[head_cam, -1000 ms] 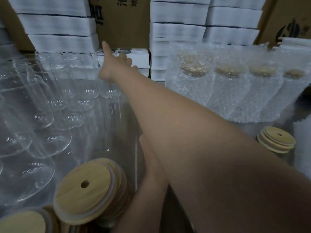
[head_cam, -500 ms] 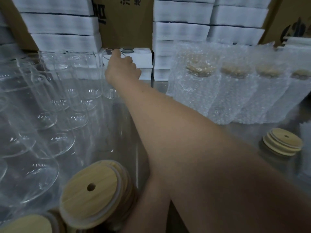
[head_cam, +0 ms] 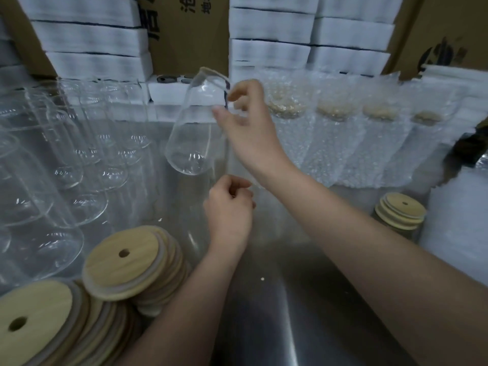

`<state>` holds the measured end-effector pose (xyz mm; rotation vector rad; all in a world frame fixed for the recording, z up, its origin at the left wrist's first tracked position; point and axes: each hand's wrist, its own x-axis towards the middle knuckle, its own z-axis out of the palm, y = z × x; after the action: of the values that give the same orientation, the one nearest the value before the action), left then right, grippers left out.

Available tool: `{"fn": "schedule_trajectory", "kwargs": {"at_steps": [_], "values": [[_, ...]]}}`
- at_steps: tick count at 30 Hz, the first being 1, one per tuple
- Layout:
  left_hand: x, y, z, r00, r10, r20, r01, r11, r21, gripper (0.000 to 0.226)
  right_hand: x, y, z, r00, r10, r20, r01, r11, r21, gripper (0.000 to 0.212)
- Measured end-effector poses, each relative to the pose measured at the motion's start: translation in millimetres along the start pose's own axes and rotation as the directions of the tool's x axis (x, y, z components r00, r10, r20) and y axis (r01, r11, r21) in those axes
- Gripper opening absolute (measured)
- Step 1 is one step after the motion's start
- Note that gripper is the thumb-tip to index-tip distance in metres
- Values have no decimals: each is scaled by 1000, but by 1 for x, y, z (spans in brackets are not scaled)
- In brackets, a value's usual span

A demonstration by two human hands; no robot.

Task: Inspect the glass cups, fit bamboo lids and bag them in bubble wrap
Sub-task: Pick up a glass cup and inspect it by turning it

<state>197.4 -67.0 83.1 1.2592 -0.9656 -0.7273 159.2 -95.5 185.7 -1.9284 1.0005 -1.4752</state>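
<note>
Clear glass cup [head_cam: 191, 128], seemingly empty, tilted rim-up in midair.

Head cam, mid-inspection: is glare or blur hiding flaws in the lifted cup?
Head view: dim light; the glass cup in the right hand looks soft, its rim faint against the foam boxes. Head view: a glare streak runs down the steel table. Head view: wide-angle bending and blur at the edges, over the bamboo lids.

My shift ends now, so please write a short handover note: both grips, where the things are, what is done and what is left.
Right grip holds a tilted glass cup near its rim, in the air.
Left grip: curled, nothing seen in it.
Done: four bubble-wrapped lidded cups, back right.
To do: bare cups at left; bamboo lids stacked in front.
</note>
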Motion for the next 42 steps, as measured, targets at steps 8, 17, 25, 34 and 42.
{"fn": "schedule_trajectory", "kwargs": {"at_steps": [8,17,25,34,42], "values": [[-6,10,-3,999,4,42,0,996,-93,23,-76,-3,-91,969,225,-97,-109,749,654,20],[-15,27,-8,940,-43,339,139,954,-266,14,-96,25,-94,854,518,-59,-395,717,574,17],[-36,39,4,842,-42,537,186,959,-216,45,-95,33,-93,874,468,-131,-352,795,494,34],[-50,38,8,862,57,504,66,973,-223,88,-100,39,-85,954,297,-41,-278,929,246,70],[-47,38,9,882,66,467,141,908,-395,80,-103,34,-82,974,226,17,-217,908,359,50]]}}
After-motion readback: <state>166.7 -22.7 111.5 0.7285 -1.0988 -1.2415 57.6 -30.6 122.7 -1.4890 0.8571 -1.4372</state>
